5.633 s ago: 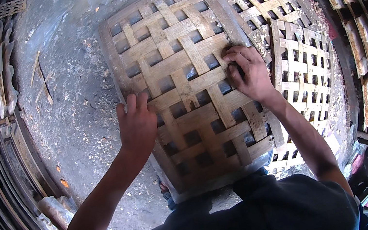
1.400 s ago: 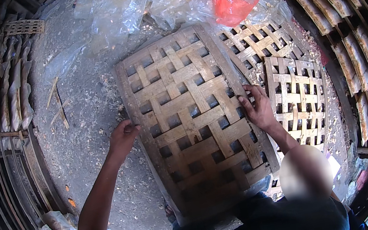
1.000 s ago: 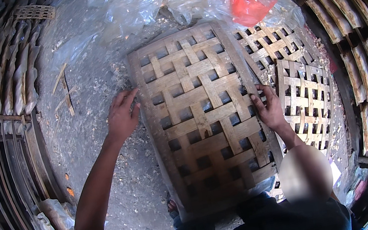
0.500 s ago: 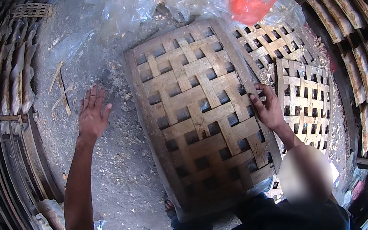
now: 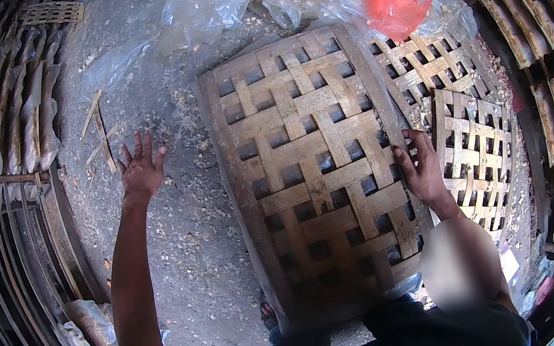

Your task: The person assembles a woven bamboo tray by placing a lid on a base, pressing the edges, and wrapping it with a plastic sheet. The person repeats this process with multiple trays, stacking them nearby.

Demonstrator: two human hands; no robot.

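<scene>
A large rectangular woven bamboo tray (image 5: 329,132) with a wooden frame lies in front of me, its slats crossing with square gaps between. At the tray's right edge, my right hand (image 5: 427,172) is closed on the frame, with the fingertips partly hidden. To the left of the tray, my left hand (image 5: 142,173) is held out over the grey floor with its fingers spread and nothing in them. Clear plastic sheeting shows along the tray's left and lower edges.
Two more woven bamboo trays, one farther (image 5: 430,68) and one nearer (image 5: 478,160), lie at the right. Crumpled clear plastic (image 5: 211,7) and a red plastic bag (image 5: 391,1) sit beyond. Slatted racks stand left (image 5: 4,243) and right (image 5: 548,73). Thin bamboo strips (image 5: 103,133) lie on the floor.
The view has swung slightly left, so the tray and floor appear farther right. My left hand's fingers have spread wider. The right hand stays at the tray's edge.
</scene>
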